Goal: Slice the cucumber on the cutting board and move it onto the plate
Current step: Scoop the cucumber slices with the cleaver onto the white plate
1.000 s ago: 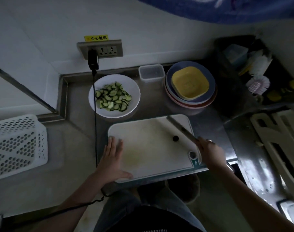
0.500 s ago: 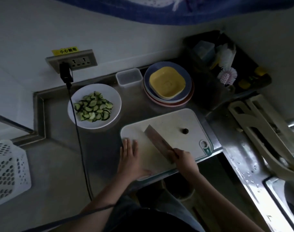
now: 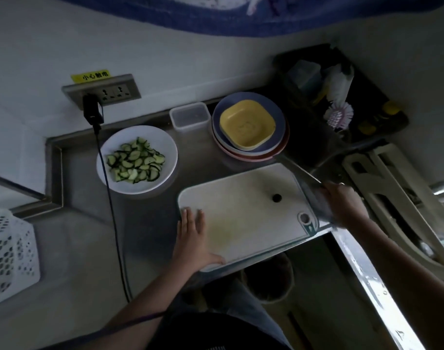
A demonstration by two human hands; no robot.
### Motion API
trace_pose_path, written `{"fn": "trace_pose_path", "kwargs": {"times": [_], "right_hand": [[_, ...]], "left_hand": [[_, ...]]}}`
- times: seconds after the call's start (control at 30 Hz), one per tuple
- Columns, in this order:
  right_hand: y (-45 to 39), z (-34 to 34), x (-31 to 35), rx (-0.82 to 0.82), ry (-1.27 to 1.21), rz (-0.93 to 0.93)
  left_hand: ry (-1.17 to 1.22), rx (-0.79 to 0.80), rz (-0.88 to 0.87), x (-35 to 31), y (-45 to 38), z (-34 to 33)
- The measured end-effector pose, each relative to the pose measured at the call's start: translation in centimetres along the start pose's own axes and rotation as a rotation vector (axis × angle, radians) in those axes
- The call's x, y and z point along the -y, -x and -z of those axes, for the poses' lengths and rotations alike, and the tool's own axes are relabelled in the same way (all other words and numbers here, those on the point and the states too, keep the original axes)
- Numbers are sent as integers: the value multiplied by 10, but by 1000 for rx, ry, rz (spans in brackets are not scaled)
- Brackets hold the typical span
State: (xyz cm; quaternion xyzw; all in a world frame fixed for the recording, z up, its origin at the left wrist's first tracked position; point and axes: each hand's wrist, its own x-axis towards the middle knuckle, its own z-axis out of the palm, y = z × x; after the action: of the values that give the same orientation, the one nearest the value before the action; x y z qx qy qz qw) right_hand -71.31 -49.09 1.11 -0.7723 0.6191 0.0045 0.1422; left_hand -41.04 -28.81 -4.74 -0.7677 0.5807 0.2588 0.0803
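the cucumber slices [image 3: 136, 160] lie heaped on the white plate [image 3: 165, 145], far left of the cutting board [image 3: 243, 198]. only a dark end piece [image 3: 276, 197] sits on the board. our left hand [image 3: 194, 238] presses flat, fingers straight, on the board's near left corner. our right hand [image 3: 342, 203] grips the knife [image 3: 298, 169] at the board's right edge. we judge the blade could knock the stacked plates [image 3: 251, 150] just beyond its tip.

Steel counter [image 3: 84, 243] under cutting board [image 3: 243, 208], plate [image 3: 165, 145].
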Motion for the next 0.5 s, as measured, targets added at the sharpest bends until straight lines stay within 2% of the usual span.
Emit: {"fn": "trace_pose_path", "kwargs": {"times": [0.13, 0.33, 0.5], "right_hand": [[-19, -2, 6, 119, 262, 155], [-5, -11, 3, 232, 329, 298], [14, -14, -35, 116, 341, 536]], "left_hand": [[7, 15, 10, -2, -1, 1], [16, 30, 9, -2, -1, -1], [21, 30, 10, -1, -3, -4]]}}
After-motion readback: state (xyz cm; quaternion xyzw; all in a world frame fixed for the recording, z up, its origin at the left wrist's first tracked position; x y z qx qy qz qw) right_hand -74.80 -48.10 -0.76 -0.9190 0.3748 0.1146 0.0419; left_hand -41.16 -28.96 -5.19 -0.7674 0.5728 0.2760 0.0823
